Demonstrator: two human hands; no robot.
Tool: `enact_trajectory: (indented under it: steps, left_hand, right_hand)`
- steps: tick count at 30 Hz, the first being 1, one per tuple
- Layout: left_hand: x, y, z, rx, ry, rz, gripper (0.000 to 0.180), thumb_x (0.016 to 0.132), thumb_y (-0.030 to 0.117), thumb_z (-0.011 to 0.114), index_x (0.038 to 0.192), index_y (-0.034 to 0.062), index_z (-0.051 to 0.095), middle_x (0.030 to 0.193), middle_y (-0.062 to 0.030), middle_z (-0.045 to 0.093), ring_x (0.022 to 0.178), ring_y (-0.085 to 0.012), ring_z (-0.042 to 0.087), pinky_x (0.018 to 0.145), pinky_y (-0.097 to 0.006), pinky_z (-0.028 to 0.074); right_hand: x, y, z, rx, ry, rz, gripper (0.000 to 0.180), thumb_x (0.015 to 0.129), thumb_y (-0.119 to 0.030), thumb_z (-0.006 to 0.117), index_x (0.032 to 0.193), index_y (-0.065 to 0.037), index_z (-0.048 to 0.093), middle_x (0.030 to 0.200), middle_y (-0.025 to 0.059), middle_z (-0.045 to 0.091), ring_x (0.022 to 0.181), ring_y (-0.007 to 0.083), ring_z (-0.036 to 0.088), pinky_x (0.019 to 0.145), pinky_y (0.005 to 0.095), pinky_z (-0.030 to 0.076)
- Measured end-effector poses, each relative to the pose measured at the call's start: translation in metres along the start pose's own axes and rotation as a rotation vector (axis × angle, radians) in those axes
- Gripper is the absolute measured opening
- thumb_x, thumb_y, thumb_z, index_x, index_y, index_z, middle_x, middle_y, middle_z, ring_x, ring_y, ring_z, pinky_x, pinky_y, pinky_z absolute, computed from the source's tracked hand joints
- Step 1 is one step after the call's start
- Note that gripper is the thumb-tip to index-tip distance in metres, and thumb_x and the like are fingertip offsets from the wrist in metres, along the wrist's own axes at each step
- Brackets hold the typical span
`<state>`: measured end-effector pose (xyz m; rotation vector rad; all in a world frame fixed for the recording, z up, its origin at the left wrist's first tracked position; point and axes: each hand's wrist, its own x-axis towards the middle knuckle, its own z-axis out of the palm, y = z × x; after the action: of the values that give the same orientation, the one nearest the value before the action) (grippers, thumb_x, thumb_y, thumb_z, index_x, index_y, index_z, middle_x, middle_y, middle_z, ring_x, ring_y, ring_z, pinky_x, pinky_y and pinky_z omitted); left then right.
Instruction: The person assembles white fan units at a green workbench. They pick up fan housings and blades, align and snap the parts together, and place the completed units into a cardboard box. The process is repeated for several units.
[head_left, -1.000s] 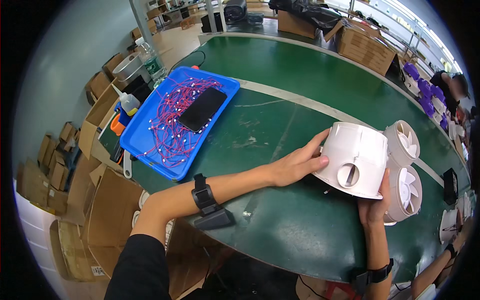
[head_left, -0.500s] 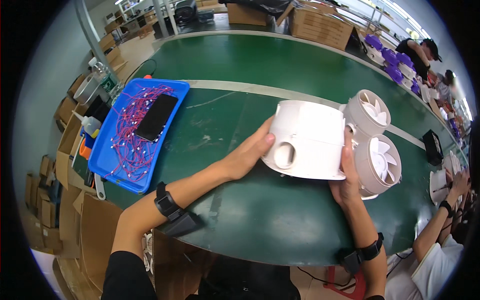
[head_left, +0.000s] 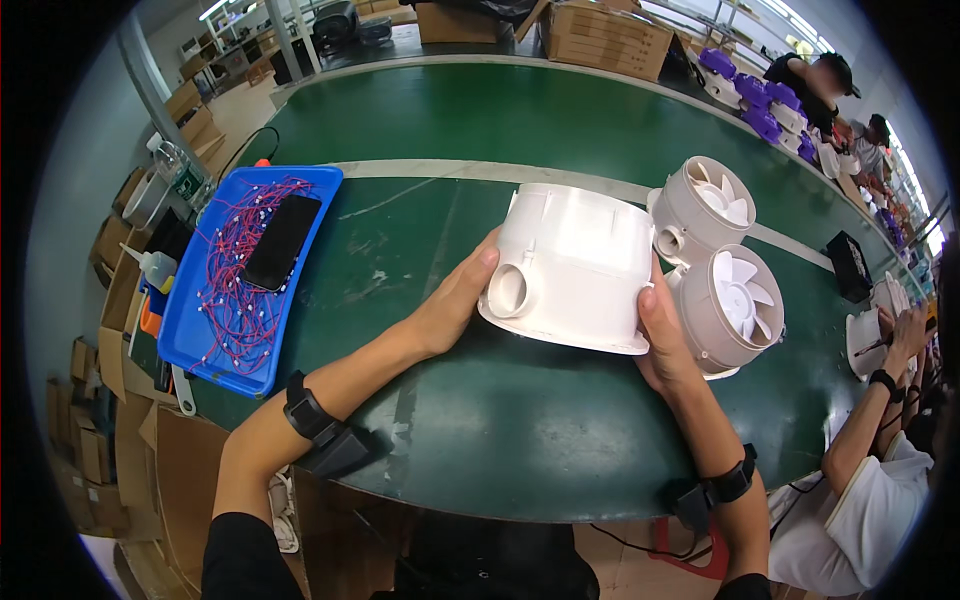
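Note:
A white plastic fan housing (head_left: 572, 270) is held tilted above the green table, between my two hands. My left hand (head_left: 458, 303) grips its left side, thumb close to the short round spout (head_left: 509, 291). On the right side my right hand (head_left: 664, 335) is closed round the edge, thumb against the wall near the lower rim. The inside of this housing is turned away from view. Just beyond my right hand stand two similar housings with white fan blades in them, a nearer one (head_left: 690, 310) and a farther one (head_left: 688, 205).
A blue tray (head_left: 215, 385) at the left holds pink-red wires (head_left: 235, 325) and a black phone (head_left: 281, 242). A bottle (head_left: 180, 172) stands behind it. A black box (head_left: 848, 267) lies at the right, near a co-worker's hands (head_left: 905, 335). Purple and white parts (head_left: 760, 122) line the far right.
The view has swung a little to the right. The held housing has turned slightly, so its spout shows more openly. My right thumb has come round onto the housing's near side.

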<state>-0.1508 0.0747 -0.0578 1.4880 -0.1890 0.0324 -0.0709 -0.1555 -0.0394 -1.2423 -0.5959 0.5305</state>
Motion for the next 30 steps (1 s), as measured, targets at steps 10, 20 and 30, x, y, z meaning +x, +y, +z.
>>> enact_trajectory:
  steps: [10,20,30]
  left_hand:
    - [0.003,0.005,0.006,0.001,-0.078,0.070,0.097,0.085,0.065,0.049,0.151,0.0088,0.004,0.147,-0.0175,0.028,0.128,-0.0297,0.041,0.089,-0.042,0.049]
    - [0.006,0.002,0.000,0.099,0.036,0.242,0.068,0.093,0.035,0.049,0.147,0.0025,0.023,0.140,-0.0209,0.041,0.131,-0.0282,0.039,0.108,-0.040,0.029]
    - [0.004,0.001,0.019,0.079,0.137,0.308,0.096,0.080,0.053,0.068,0.146,0.0002,0.021,0.140,-0.0187,0.039,0.133,-0.0288,0.036,0.111,-0.041,0.025]
  right_hand:
    - [0.005,0.000,-0.009,0.320,0.050,0.155,0.071,0.094,-0.061,0.030,0.133,-0.002,0.040,0.119,0.0211,0.056,0.102,0.0291,0.062,0.066,0.0441,0.059]
    - [0.004,0.001,0.005,0.159,0.217,-0.089,0.069,0.091,-0.050,0.048,0.138,-0.002,0.032,0.126,0.0196,0.051,0.116,0.0261,0.052,0.094,0.0418,0.045]
    - [0.001,-0.006,-0.004,-0.687,0.052,-0.615,0.063,0.080,-0.018,0.068,0.133,0.001,0.042,0.131,0.0164,0.046,0.125,0.0279,0.043,0.105,0.0376,0.033]
